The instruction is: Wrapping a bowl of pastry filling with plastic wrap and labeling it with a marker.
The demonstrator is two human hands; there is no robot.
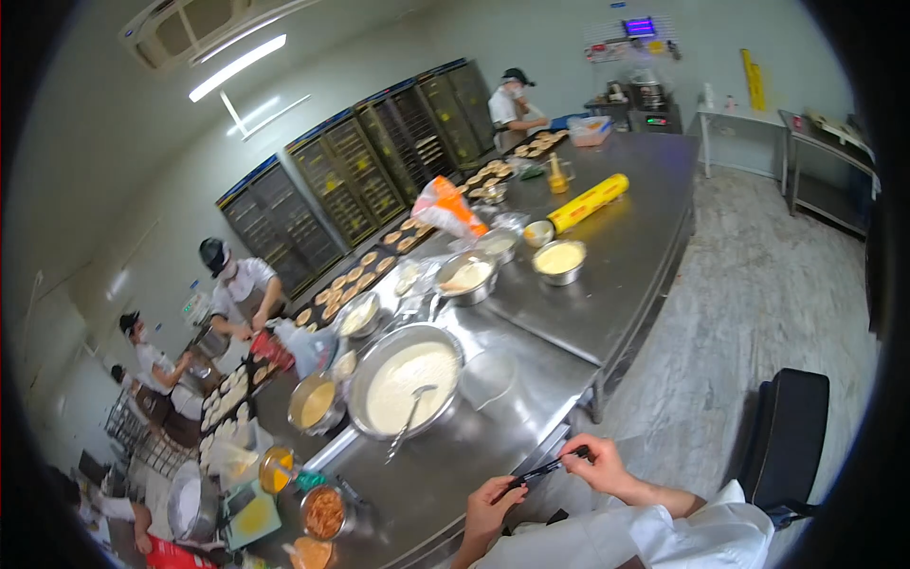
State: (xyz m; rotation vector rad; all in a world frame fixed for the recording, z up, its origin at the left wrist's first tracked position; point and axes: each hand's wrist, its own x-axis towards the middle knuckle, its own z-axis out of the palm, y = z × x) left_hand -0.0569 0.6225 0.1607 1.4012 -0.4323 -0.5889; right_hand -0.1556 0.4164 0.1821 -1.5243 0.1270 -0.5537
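Observation:
My left hand (490,501) and my right hand (591,462) pinch the two ends of a narrow black strap (542,471), stretched between them at the near edge of the steel table (455,491). Beyond them stands a large metal bowl (361,419) of pale batter (405,377), with a metal utensil (407,425) leaning in it. An upright clear plastic container (489,380) is beside that bowl. A small metal bowl of light brown mixture (314,403) stands to its left. Near the table's left end is a metal container of shredded orange-brown filling (324,512).
Trays of round dough pieces (352,281) line the far side. Several co-workers stand around the table, one (249,291) handling a red bag. A yellow roll (589,203) and a bowl of yellow mixture (559,262) lie farther right. A black padded seat (789,434) stands at the right.

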